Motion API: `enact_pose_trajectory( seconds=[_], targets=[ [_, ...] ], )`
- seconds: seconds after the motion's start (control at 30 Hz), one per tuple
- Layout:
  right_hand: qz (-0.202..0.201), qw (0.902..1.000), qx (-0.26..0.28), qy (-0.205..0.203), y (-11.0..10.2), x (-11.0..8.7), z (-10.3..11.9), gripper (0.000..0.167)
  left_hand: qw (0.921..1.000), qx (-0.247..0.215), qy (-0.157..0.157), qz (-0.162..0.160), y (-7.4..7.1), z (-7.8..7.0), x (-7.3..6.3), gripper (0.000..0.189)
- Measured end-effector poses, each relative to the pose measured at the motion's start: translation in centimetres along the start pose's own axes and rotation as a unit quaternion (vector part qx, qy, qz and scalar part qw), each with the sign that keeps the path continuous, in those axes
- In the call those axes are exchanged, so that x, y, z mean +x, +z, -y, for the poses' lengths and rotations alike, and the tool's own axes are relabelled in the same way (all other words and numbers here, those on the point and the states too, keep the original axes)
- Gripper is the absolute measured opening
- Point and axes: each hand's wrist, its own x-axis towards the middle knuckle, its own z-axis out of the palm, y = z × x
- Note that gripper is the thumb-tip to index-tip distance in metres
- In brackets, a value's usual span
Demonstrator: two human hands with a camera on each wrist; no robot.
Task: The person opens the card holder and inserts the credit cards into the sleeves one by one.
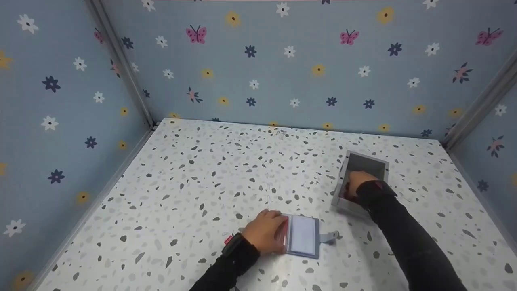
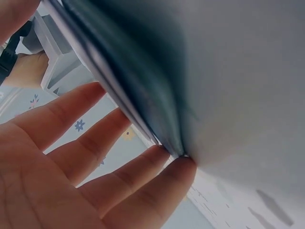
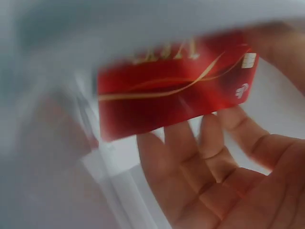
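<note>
A card holder with clear sleeves lies opened out on the speckled table, its snap strap pointing right. My left hand grips the holder's left part, where some red shows beneath the fingers. In the left wrist view, fingertips meet the edges of its leaves. Inside the grey box, farther right, is my right hand. It holds a red bank card with a gold wave and a chip, thumb side at the upper right and fingertips along the lower edge. The box wall partly blurs that view.
The speckled table is bounded by flowered panels at the back, left and right. Metal posts stand at the corners. The box walls rise around my right hand.
</note>
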Motion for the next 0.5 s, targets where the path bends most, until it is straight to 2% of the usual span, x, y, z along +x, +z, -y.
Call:
enact_pose_trajectory(
  seconds=[0.2, 0.4, 0.5],
  targets=[
    [-0.006, 0.9998, -0.016, 0.002, -1.3, 0.0, 0.1, 0.013, 1.0000, -0.001, -0.002, 0.003, 0.0, -0.1, 0.0, 0.081],
    [0.021, 0.9992, 0.019, -0.028, -2.2, 0.1, -0.5, 0.016, 1.0000, 0.002, -0.004, 0.003, 0.0, 0.0, 0.0, 0.081],
    [0.024, 0.9989, 0.032, -0.027, -2.6, -0.3, -0.4, 0.017, 1.0000, 0.005, -0.004, 0.002, 0.0, -0.1, 0.0, 0.080]
  ],
)
